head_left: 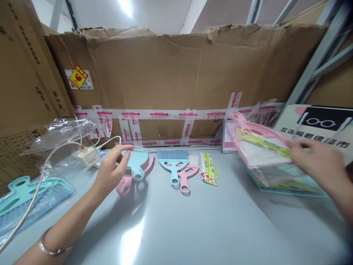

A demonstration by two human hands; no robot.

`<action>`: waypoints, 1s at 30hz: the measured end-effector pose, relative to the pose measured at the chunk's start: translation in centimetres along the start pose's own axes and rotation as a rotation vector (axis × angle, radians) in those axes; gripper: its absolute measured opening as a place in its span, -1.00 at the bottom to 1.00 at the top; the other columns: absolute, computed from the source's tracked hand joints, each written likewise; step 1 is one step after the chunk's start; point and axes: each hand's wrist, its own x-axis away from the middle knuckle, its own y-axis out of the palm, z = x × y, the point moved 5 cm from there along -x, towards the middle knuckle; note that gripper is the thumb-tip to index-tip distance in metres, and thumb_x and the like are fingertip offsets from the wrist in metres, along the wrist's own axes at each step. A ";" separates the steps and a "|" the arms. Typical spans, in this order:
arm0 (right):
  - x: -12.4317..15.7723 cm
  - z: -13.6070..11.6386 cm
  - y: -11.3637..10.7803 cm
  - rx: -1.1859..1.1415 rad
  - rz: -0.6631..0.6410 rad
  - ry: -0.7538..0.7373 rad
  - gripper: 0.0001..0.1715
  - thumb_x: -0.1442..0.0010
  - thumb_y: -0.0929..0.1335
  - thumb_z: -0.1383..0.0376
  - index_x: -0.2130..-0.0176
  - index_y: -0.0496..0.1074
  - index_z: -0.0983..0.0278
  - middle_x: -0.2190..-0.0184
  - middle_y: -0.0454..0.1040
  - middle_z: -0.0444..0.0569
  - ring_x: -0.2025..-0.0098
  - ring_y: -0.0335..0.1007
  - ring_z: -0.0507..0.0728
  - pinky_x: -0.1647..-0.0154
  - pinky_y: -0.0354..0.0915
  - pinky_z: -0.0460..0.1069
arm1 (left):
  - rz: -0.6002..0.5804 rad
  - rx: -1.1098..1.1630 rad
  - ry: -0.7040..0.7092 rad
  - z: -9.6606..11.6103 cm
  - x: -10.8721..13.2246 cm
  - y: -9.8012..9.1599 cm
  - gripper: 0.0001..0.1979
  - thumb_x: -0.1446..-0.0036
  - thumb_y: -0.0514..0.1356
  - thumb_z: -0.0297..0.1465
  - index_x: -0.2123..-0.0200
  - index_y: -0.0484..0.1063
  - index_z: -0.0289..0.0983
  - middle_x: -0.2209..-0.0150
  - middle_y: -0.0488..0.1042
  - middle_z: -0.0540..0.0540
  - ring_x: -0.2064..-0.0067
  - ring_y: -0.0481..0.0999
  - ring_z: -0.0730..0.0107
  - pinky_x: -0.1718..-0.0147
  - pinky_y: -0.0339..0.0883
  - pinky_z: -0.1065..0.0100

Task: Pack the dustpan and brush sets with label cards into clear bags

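1. Pink packaged set, right of frame: right hand closed on its right edge, probably because the rim gives better purchase than loose film. It sits above a teal packaged set.
2. Left hand, left of centre: thumb and fingers at the teal dustpan; can't tell if gripping. Pan overlaps a pink dustpan, handles toward frame bottom, likely for easy reach.
3. Centre: blue brush overlaps pink brush, seemingly grouped by kind. Printed labels lie just right.

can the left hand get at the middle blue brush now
Probably yes: the left hand is at the blue dustpan, and the brush lies uncovered to its right, with nothing tall between.
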 end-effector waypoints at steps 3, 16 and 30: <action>2.7 -9.4 2.2 -0.196 -0.101 -0.066 -0.79 -0.04 0.31 0.22 0.57 0.29 0.23 0.54 0.37 0.02 0.50 0.16 0.09 0.42 0.10 0.05 | -0.307 0.341 -0.325 0.8 0.1 3.3 -0.53 -0.10 0.05 -0.07 0.03 0.32 -0.23 0.37 0.48 -0.08 0.61 0.32 0.49 0.61 0.26 0.40; 13.6 -19.8 8.0 -0.967 -0.672 -0.093 -0.63 -0.03 0.36 0.00 0.42 0.39 0.27 0.46 0.39 -0.08 0.40 0.30 0.07 0.37 0.24 -0.02 | -0.075 0.677 -0.525 -1.2 1.0 5.8 -0.57 0.00 0.13 0.01 0.39 0.26 -0.27 0.71 0.25 0.16 0.81 0.06 0.69 0.87 -0.11 0.61; 17.5 -19.8 10.4 -1.607 -0.869 0.724 -0.44 0.40 0.57 0.25 0.36 0.35 0.25 0.50 0.52 -0.16 0.50 0.43 0.02 0.48 0.34 -0.10 | -0.116 0.456 -0.376 -0.4 2.6 6.2 -0.31 -0.05 -0.19 0.18 0.73 0.18 -0.27 0.83 0.21 0.00 0.77 0.21 0.51 0.77 0.06 0.47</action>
